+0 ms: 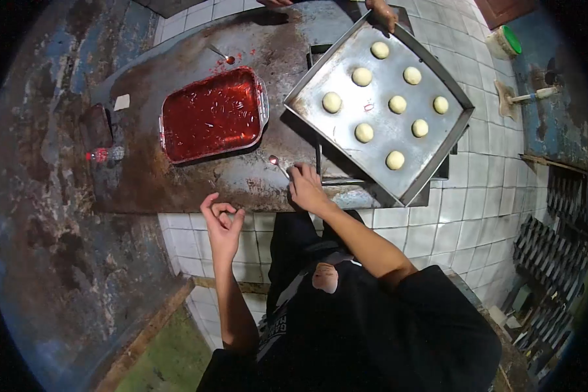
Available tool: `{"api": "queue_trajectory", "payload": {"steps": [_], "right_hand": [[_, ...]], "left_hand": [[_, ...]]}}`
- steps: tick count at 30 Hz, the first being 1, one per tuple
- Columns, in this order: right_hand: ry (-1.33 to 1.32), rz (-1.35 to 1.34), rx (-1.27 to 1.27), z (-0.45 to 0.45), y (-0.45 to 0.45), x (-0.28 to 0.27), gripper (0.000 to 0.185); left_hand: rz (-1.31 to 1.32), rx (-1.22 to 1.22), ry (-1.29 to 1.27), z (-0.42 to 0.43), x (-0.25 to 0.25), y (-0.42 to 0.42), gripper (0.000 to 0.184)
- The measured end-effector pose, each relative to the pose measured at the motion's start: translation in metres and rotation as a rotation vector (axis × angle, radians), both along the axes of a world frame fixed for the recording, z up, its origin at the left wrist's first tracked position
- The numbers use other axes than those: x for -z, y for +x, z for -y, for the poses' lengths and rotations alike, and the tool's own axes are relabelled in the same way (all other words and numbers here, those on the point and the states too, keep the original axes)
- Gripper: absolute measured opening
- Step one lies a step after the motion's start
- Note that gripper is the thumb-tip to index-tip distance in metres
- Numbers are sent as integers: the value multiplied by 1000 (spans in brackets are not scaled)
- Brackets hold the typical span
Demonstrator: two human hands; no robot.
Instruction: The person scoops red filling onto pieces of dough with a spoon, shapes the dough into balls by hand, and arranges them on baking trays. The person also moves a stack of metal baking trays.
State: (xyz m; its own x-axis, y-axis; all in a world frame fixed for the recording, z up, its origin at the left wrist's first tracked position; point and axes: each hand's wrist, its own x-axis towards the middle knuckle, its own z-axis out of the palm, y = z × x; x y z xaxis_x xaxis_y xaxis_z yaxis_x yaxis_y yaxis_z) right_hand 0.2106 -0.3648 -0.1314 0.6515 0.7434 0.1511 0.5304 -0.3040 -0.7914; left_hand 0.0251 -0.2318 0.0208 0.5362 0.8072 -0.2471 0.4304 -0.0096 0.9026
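Head view. The near edge of the worn table (196, 196) passed under my left hand (225, 227), with a bare strip of tabletop between that edge and the red-filled glass dish (265, 110). My right hand (310, 192) had less room: the slanted metal tray (387, 80) stood just to its right, overhanging the table above white tiles (460, 171). My left fingers were loosely curled, with gaps between them. My right fingertips met the handle of a small metal spoon (280, 168), on the tabletop between dish and tray; I could not tell whether they were clamped around it. The handle's end was hidden under my fingers. Another person's hand (383, 16), cut off by the upper border, was at the tray's far corner; a dark metal rim (349, 182) below the tray was mostly covered. The spoon's bowl looked reddish and pointed toward the dish. The dish's contents were glossy, deep red; nine pale, round dough balls (397, 104) sat apart on the tray.
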Motion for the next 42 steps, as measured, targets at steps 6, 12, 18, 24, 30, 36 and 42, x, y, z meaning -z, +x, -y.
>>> {"api": "queue_trajectory", "payload": {"steps": [6,12,18,24,30,36,42], "right_hand": [[81,-356,-163,63,74,-81,19],[-290,-51,105,117,163,-39,35],[-441,292,152,144,224,8,39],[-688,311,98,127,235,24,40],[-13,-917,-187,70,163,-121,40],[424,-794,-56,2,86,-168,29],[481,-648,266,-78,57,-198,18]], "left_hand": [[-36,36,21,20,5,15,61],[22,73,-14,35,8,47,64],[-2,109,-7,43,0,59,65],[119,142,-158,50,6,88,56],[282,145,-269,64,39,182,38],[386,7,-114,41,-1,201,48],[730,8,-449,-18,-40,168,32]]}}
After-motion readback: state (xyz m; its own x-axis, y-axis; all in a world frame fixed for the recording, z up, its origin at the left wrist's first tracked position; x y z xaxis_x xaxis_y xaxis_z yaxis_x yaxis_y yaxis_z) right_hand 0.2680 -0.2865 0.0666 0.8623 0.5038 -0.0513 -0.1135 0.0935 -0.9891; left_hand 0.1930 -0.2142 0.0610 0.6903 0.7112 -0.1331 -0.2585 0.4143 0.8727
